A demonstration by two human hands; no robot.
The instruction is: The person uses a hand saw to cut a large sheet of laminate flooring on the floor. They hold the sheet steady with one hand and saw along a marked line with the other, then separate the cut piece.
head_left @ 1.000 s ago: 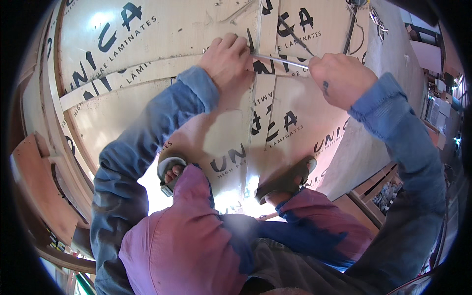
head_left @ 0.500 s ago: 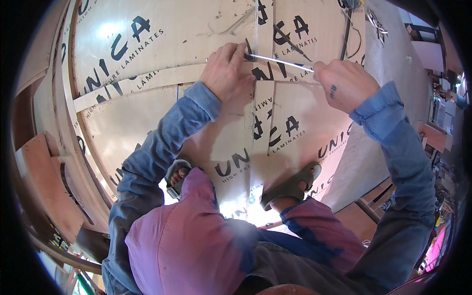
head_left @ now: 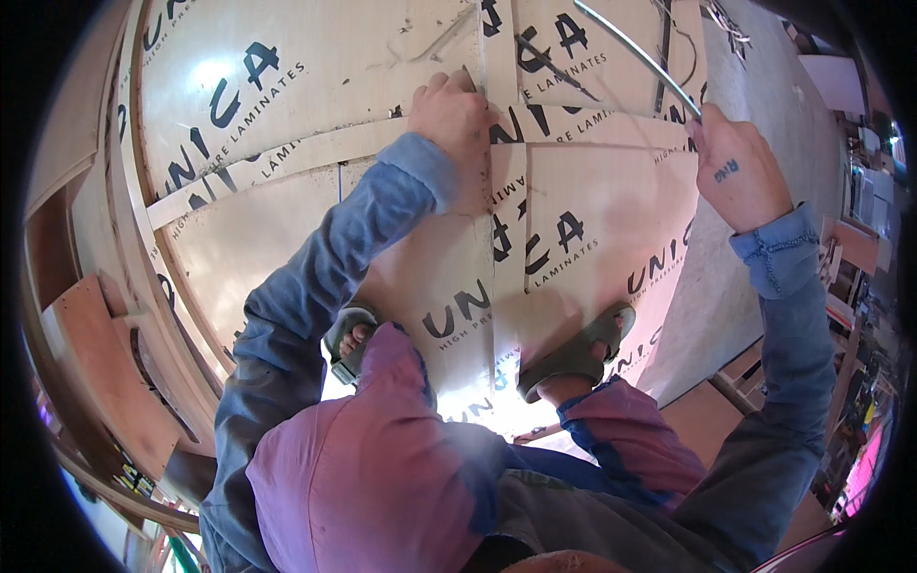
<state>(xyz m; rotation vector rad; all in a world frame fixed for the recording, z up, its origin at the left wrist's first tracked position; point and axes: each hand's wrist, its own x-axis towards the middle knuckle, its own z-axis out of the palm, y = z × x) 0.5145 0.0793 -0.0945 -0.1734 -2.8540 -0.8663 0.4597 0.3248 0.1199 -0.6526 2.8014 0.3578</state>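
Observation:
In my right hand [head_left: 743,172] is a thin, shiny metal rod [head_left: 635,57], its fingers closed around the near end. The rod slants up and left over the panel, its far end close to the top edge of view. My left hand [head_left: 451,115] rests on the pale film-covered panel [head_left: 287,105] at a joint between strips, fingers curled together. A small dark tip [head_left: 466,73] shows at the fingers; what they grip is mostly hidden.
Narrow crossing strips [head_left: 315,158] run over the panel. Dark slim pieces [head_left: 559,69] and a bundle of wire [head_left: 731,29] lie at the far side. My sandalled feet [head_left: 578,353] stand on the panel. Grey sheeting [head_left: 755,191] is to the right; wooden boards [head_left: 105,353] are at the left.
My right hand has moved right with the rod, whose far end has swung up and away from my left hand. My left hand stays at nearly the same spot on the panel.

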